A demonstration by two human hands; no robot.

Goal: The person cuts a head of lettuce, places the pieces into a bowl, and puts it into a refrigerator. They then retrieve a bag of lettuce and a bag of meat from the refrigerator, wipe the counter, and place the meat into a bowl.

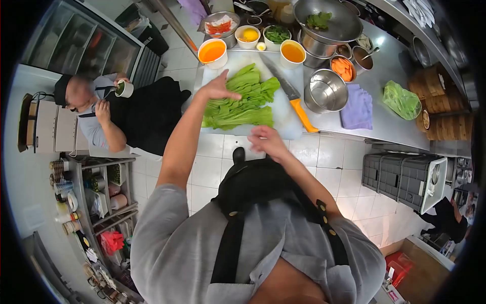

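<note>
Knife [291,93] right of greens [243,99]

steel counter [390,121]; white cutting board [283,109] at left | leafy greens [243,99] and orange-handled knife [293,96] on board | empty steel bowl [326,91], purple cloth [357,107] right of it | orange sauce cups [212,51] far

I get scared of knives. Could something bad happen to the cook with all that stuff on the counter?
Maybe. The knife lies beside the leafy greens, blade bare, so the right hand could brush it when reaching over. The left hand presses the greens close to a cup of orange liquid; a bump could spill it. The knife's orange handle reaches the cutting board edge and might get knocked down.
</note>
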